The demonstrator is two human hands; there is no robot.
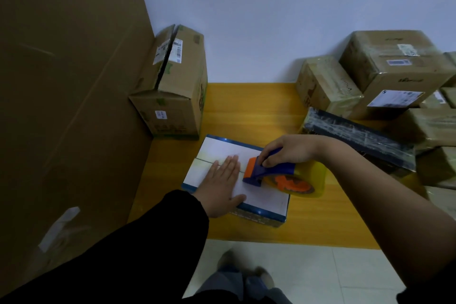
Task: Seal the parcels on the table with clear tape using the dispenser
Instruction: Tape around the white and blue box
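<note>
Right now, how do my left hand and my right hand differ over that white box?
The left hand lies flat with fingers straight, pressing on the white box. The right hand curls round the blue handle of the tape dispenser. The left arm wears a black sleeve down to the wrist, while the right forearm is bare. Both hands are over the same box.

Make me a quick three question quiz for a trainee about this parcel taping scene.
1. True or false: the left hand lies flat on the white-topped box.
2. The right hand grips: A) scissors, B) the tape dispenser, C) a marker.
3. Fill in: the table under the box is coloured ____.
Key: 1 true; 2 B; 3 yellow.
</note>
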